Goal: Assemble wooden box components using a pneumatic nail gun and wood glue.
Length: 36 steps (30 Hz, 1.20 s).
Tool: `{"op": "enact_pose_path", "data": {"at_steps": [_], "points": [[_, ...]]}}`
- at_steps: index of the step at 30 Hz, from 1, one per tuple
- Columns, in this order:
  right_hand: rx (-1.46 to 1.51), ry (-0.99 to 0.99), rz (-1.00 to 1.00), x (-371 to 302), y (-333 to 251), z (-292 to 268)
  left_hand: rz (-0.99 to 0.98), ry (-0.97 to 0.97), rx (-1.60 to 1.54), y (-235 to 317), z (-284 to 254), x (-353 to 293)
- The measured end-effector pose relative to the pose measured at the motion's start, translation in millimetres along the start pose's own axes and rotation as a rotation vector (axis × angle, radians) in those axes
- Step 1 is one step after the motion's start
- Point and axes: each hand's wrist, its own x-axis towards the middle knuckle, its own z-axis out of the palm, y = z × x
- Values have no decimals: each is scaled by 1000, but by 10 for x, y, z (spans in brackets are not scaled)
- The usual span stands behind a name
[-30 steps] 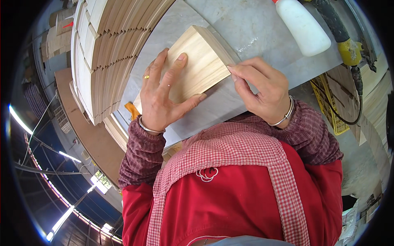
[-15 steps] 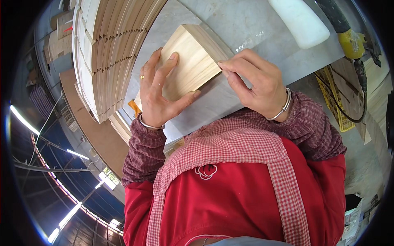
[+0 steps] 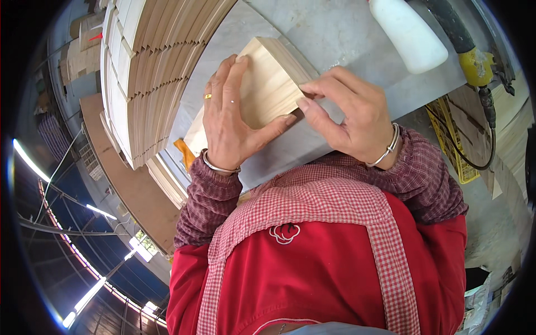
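Note:
A small stack of pale wooden boards [image 3: 271, 86] lies on the grey worktop, its layered edges showing along the far right side. My left hand [image 3: 234, 109] spans the top board, fingers at its left edge and thumb at the near edge. At the right corner, my right hand [image 3: 352, 114] has thumb and index finger pinched together against the board edges. Whether anything small sits between those fingertips is hidden. Part of the boards' left end disappears behind my left hand.
Tall rows of stacked wooden strips [image 3: 162, 72] stand on the left. At the far right are a white plastic bottle [image 3: 410, 39] and a black and yellow tool [image 3: 477, 64] with a cable. An orange object [image 3: 184, 153] sits by my left wrist, and a yellow crate [image 3: 455, 142] is lower right.
My left hand has shifted right and slightly up over the boards, its fingertips nearer the far edge. My right hand stays at the corner, its thumb a little lower.

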Motion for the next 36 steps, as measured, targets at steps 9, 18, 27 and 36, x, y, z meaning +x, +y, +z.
{"op": "enact_pose_path", "data": {"at_steps": [9,18,27,36], "points": [[-344,2,-93,403,13,226,54,54,-15,-80,90,10],[-343,46,-99,346,13,321,66,79,-41,-115,119,-9],[-82,-99,46,224,121,-56,89,167,-5,-99,142,-18],[-317,-92,-57,-75,-122,65,80,191,-3,-153,167,-72]]}}
